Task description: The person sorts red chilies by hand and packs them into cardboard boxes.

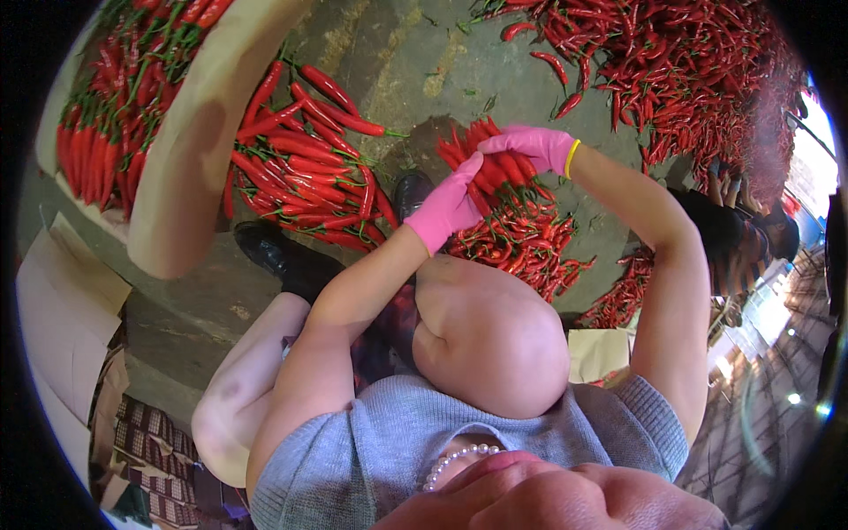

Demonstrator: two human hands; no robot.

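Note:
A bunch of red chili peppers, green stems toward me, is held up in front of me between both hands. My left hand, in a pink glove, is closed on the bunch's left side. My right hand, in a pink glove with a yellow cuff, wraps over its far right side; some of its fingers are hidden behind the peppers. Below the bunch lies a small pile of red chilies on the floor. To the left, larger chilies lie in a loose pile beside my black shoe.
At the far left stands an open cardboard box with chilies laid in rows. A large heap of chilies covers the far right floor. Another person is at the right by that heap. Flat cardboard lies at the left.

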